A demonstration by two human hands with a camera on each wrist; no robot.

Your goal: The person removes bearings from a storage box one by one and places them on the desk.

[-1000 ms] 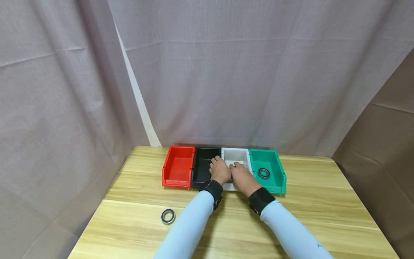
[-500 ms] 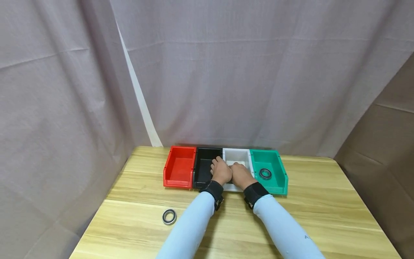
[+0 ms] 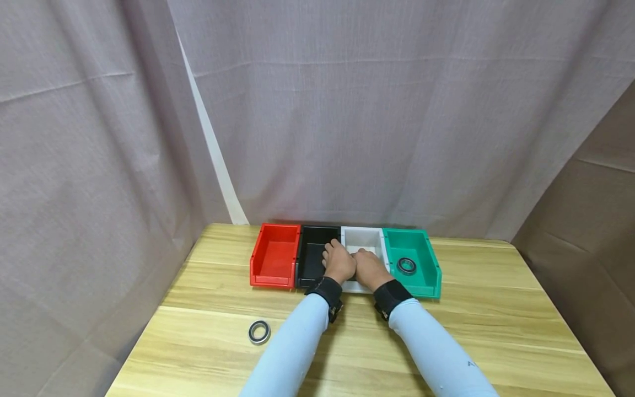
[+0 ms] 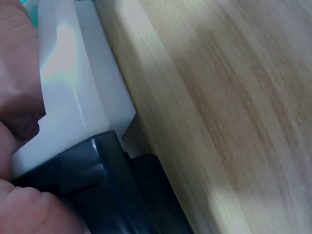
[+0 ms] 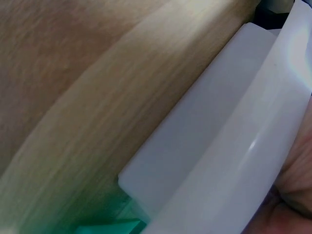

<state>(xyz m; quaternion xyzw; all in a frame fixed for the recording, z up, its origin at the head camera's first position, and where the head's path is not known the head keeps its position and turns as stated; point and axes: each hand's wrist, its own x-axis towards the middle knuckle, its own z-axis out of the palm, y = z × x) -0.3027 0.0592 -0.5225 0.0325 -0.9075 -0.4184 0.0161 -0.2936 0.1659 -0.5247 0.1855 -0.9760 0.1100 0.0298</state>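
My left hand (image 3: 339,262) sits over the wall shared by a black bin (image 3: 311,267) and a white bin (image 3: 362,238). Its curled fingers (image 4: 34,212) lie on the black bin's side, with skin also showing on the white side, so it grips that wall. Right beside it, my right hand (image 3: 371,269) reaches down into the white bin with bent fingers. The white bin's front lip (image 5: 219,170) hides most of those fingertips, and whatever they hold cannot be made out. The two hands touch or nearly touch.
A red bin (image 3: 275,256) stands at the row's left end and a green bin (image 3: 426,286) at its right end. A ball bearing (image 3: 407,259) lies inside the green bin. Another bearing (image 3: 252,333) lies on the wooden table (image 3: 208,347), left of my left forearm.
My right hand has shifted left against my left hand, its fingers dropping lower into the white bin. The left hand has stayed in place. Over the last half second hardly anything moved.
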